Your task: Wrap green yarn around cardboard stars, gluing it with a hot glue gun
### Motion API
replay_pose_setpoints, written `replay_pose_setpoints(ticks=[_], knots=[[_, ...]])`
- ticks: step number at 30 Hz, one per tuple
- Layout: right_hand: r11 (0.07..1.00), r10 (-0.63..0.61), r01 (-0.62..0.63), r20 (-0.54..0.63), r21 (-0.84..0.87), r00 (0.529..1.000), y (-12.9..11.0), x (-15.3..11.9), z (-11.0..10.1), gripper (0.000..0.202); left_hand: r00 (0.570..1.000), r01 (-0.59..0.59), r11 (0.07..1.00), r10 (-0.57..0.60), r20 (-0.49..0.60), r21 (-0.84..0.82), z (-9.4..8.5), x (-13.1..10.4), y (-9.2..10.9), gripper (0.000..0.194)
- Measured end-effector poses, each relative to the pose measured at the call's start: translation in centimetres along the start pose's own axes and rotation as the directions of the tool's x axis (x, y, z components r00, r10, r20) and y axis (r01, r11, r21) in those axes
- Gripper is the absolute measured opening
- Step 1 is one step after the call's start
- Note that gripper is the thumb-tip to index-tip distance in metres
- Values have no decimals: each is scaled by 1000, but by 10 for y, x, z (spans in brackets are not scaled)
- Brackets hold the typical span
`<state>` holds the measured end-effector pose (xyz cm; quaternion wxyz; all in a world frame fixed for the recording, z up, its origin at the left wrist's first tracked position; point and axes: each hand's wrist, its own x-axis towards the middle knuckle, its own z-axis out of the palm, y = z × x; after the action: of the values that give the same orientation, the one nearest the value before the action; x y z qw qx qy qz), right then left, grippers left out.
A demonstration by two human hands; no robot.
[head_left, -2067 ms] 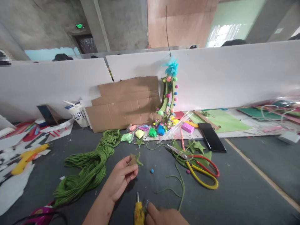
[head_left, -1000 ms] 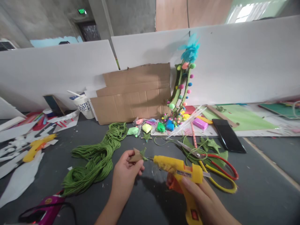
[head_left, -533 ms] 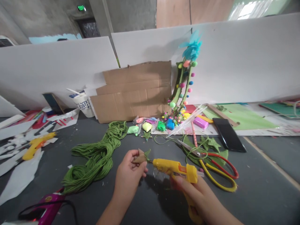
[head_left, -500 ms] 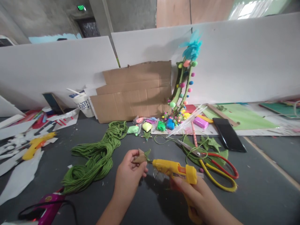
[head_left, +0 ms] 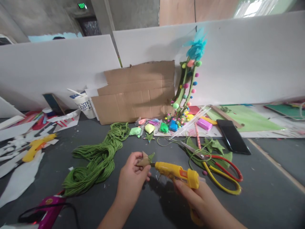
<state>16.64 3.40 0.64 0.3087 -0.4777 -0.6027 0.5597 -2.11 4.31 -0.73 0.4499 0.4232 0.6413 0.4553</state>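
Pinched in my left hand [head_left: 133, 173] is a small cardboard star [head_left: 144, 161], partly covered in green, at the front middle of the table. My right hand [head_left: 199, 197] is wrapped round a yellow glue gun [head_left: 177, 172], its nozzle pointing left and at the star's right edge; whether it touches cannot be told. Left of my hands lies a skein of green yarn [head_left: 95, 162]. Scissors [head_left: 221, 170] with red and yellow handles rest to the right, beside green felt stars [head_left: 215, 145].
A black phone [head_left: 233, 136] lies at the right. Behind are clay packets [head_left: 164, 128], a cardboard sheet [head_left: 138, 95] and a pompom-covered green stem [head_left: 184, 84]. Another yellow glue gun [head_left: 35, 148] and a magenta tool [head_left: 51, 210] with a black cable are at the left.
The view has shifted very slightly. The star is tilted a little differently in my left hand, and the rear of the glue gun has moved slightly left.
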Motion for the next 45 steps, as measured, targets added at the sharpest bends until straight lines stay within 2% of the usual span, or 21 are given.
replay_pose_setpoints(ticks=[17,26,33,41,45], knots=[[998,32,-32,0,-45,999,8,2,2,26,1000,2,1000,-2,-3,17,-1,0,-4,24],[978,-61,67,36,-196,997,13,1,3,26,999,-24,995,27,-27,101,0,0,-8,21],[948,-57,56,8,-312,998,16,2,5,23,999,-25,992,30,-40,124,0,-2,-8,19],[931,-89,83,-2,-355,996,20,2,6,20,999,-41,983,47,-26,177,-1,0,-14,18],[932,-67,66,9,-357,998,20,0,6,20,999,-40,986,45,-28,161,0,0,-14,18]])
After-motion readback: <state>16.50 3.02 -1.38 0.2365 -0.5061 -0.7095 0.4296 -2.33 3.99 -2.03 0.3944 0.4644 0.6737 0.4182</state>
